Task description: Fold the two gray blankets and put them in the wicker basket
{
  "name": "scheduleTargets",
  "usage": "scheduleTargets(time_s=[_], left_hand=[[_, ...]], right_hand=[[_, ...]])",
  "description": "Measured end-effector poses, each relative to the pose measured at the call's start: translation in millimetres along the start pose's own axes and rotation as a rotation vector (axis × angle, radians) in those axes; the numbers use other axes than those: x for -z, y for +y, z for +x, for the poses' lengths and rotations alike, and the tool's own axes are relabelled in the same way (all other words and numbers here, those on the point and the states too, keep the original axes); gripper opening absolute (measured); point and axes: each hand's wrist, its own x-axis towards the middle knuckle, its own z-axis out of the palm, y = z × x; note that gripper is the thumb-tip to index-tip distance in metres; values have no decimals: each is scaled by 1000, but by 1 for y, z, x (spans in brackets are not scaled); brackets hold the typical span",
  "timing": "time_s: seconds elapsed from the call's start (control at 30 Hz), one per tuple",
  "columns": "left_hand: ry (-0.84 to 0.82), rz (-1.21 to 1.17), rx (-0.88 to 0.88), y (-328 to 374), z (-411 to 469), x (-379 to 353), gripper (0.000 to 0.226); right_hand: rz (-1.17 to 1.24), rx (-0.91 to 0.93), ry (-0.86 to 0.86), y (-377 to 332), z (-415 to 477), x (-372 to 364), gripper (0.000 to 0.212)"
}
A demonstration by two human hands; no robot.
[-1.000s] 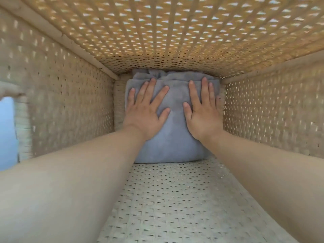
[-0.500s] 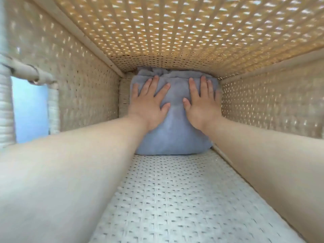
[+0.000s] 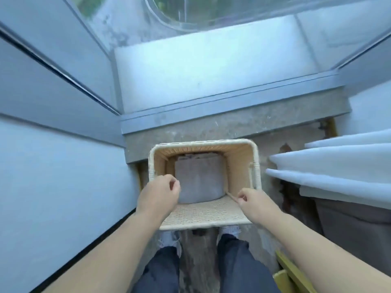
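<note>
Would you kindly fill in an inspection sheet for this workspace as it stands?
Surface: rough concrete floor, with the wicker basket standing on it.
Job's things: gray blanket bundle, folded, lying deep inside the basket; whether it is one blanket or two cannot be told.
Clutter: yellow object at lower right, cut off by the frame.
Hands: left hand and right hand over the basket's opening, fingers loosely curled, holding nothing.
Cables: nothing seen.
Surroundings: window panes ahead and to the left; white fabric in folds to the right.
</note>
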Motion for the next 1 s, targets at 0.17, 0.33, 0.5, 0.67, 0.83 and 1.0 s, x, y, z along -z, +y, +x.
scheduleTargets(time_s=[0.17, 0.33, 0.5, 0.67, 0.83, 1.0], left_hand=[[244, -299, -112, 73, -53, 144, 31], [310, -711, -27, 125, -105, 214, 29], [531, -875, -26, 159, -156, 254, 27], [751, -891, 165, 132, -218, 230, 27], [911, -951, 489, 81, -315, 174, 28], [1059, -961, 795, 17, -448, 100, 24]], right_hand=[[345, 102, 283, -72, -113, 118, 24], [733, 224, 460, -86, -214, 153, 20], [577, 225, 271, -35, -232, 167, 20], [361, 193, 209, 0, -214, 196, 28], [68, 444, 75, -83, -235, 166, 24], [-142, 882, -112, -197, -339, 52, 20]])
